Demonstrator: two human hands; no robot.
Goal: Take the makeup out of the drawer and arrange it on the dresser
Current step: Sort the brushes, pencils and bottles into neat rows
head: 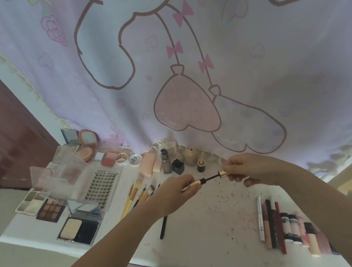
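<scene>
Dresser top point(208, 225), layout. Palettes and compacts point(50, 206) occupy the left end, with a lash tray point(103, 183) just to their right. Brushes point(137, 196) lie right of the lash tray. Bottles point(175, 162) stand along the rear edge before the curtain point(182, 63). A row of tubes and pencils point(286, 226) lies side by side at the front right.

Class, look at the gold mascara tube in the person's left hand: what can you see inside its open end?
The dark brush wand leads from the gold mascara tube to the cap in the right hand. The left hand covers the tube; its contents are hidden.
</scene>
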